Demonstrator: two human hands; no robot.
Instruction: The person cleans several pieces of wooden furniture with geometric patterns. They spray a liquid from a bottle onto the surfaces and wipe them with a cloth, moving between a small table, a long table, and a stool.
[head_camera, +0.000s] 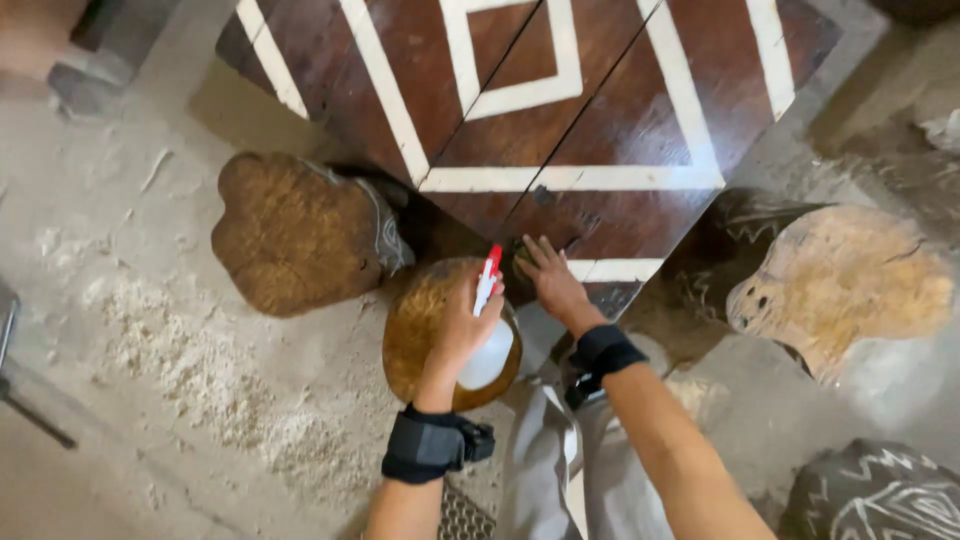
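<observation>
A dark brown wooden tabletop (600, 120) painted with white diamond lines fills the upper middle of the view, its near corner pointing down toward the person. The left hand (462, 325) is wrapped around a white spray bottle (487, 352) with a red nozzle, held upright just below that corner and over a round carved wooden stool (415, 330). The right hand (550, 280) lies flat on the tabletop's corner, fingers spread and pressing down on a small dark cloth or pad that is mostly hidden under them, so its kind is hard to make out. Three wooden stools show around the table: the round one under the bottle, a lobed one (295, 235) to the left, and a paler lobed one (840, 280) to the right. A fourth carved dark piece (875, 495) with white markings is cut off at the lower right corner. Sawdust (190, 370) is scattered across the concrete floor at left. Both wrists carry black straps. The table's far edges are cut off by the frame.
</observation>
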